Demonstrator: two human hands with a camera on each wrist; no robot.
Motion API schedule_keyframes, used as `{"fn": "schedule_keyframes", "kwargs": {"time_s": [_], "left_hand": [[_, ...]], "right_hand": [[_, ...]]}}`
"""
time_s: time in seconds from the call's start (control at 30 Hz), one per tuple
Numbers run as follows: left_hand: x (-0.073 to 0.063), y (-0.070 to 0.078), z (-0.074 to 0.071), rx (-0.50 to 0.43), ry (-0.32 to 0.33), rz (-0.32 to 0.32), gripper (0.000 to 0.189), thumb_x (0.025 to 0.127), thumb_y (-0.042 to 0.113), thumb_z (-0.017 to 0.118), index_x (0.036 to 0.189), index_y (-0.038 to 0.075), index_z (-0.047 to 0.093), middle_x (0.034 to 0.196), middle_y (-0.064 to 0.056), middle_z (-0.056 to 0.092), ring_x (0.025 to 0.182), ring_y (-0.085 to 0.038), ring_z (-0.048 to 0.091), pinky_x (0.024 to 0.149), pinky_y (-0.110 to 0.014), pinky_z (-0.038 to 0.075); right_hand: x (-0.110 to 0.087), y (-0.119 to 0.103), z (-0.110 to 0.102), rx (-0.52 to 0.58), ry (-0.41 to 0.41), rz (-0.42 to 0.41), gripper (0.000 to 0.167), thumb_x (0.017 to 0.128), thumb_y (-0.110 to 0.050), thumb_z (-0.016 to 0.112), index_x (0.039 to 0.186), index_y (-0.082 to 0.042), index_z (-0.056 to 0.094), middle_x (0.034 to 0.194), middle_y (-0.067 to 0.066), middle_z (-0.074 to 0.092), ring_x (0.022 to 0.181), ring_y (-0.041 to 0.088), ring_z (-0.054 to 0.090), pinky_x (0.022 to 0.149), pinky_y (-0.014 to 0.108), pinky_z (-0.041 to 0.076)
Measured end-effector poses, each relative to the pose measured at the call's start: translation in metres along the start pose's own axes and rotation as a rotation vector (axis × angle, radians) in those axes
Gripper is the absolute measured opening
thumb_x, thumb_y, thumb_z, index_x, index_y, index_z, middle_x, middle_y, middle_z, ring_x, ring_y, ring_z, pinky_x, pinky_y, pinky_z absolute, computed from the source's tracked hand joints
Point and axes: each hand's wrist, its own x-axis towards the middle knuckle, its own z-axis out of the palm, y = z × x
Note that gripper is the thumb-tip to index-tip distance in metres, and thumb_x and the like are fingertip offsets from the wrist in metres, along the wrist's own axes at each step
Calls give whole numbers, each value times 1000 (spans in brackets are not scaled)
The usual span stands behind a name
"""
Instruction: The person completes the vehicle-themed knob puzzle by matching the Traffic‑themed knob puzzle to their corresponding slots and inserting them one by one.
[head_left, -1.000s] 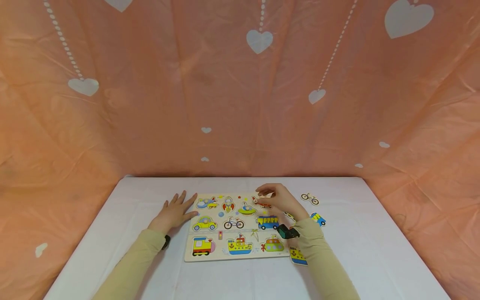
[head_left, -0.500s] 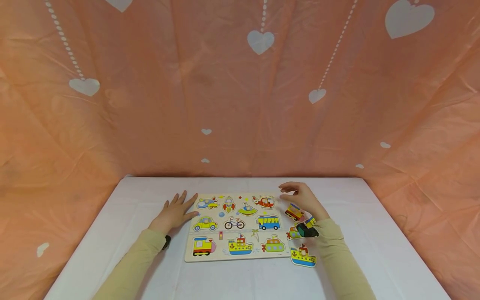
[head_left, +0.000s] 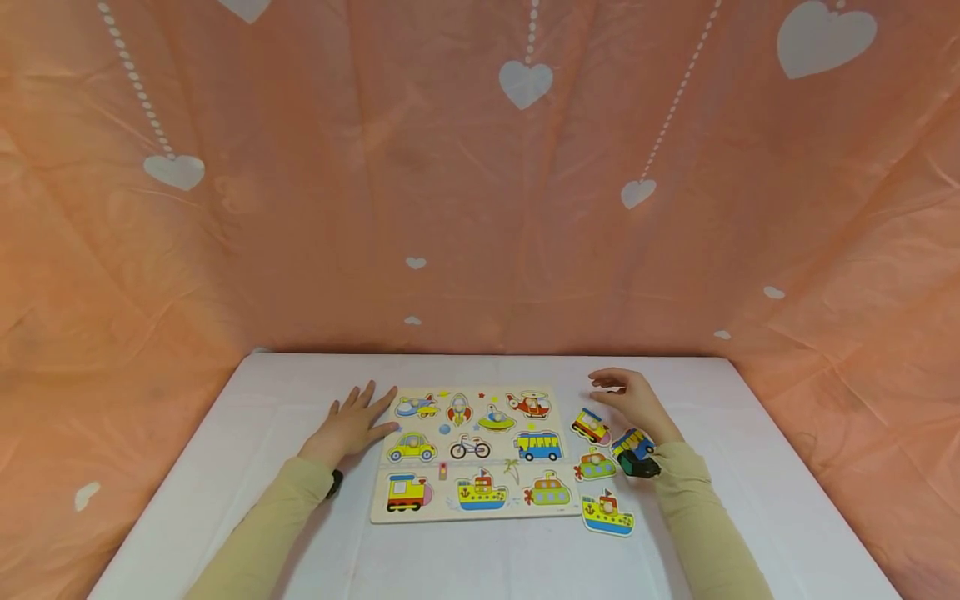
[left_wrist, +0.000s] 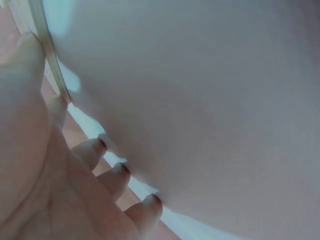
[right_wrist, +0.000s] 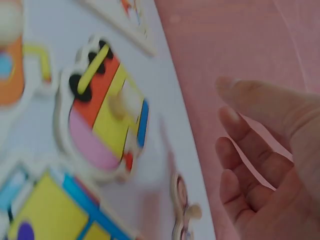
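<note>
A wooden peg puzzle board (head_left: 495,467) with vehicle pictures lies on the white table. My left hand (head_left: 347,429) rests spread beside its left edge, with thumb and forefinger (left_wrist: 57,110) touching the edge. My right hand (head_left: 633,400) hovers over the table right of the board, fingers loosely bent, holding nothing. Close to it are a train piece (head_left: 591,427) and a bus piece (head_left: 633,446). The bicycle piece (right_wrist: 182,210) shows in the right wrist view; in the head view the hand hides it. A helicopter piece (head_left: 529,405) sits in the board's top right.
A submarine piece (head_left: 596,465) and a boat piece (head_left: 607,514) lie along the board's right side. On the board sit a plane, a rocket (head_left: 460,410), a flying saucer (head_left: 496,418) and a car piece (head_left: 411,447). A pink curtain (head_left: 480,250) hangs behind the table.
My right hand has left the helicopter piece on the board and moved right, past the board's edge, to above the loose pieces. The left hand has stayed in place.
</note>
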Motion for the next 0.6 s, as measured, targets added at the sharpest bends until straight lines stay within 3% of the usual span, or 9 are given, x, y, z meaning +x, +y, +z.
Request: {"fn": "schedule_keyframes", "kwargs": {"time_s": [0.27,0.6], "left_hand": [[-3,2,-2,-7,12,0,72,93,48,56,151,15,29,154,-28,14,138,-52,10,106,-68,7],[-2,1,-1,0,15,-2,72,93,49,56,152,16,29,154,-27,15,138,-52,10,107,-68,8]], "right_hand": [[-9,21,-12,15,32,51,33,86,-11,73,114,4,65,102,17,67,89,20,59,74,24,47],[-11,32,-19,41,61,67,33,85,-7,73,113,7,64,98,18,67,91,26,62,74,18,49]]}}
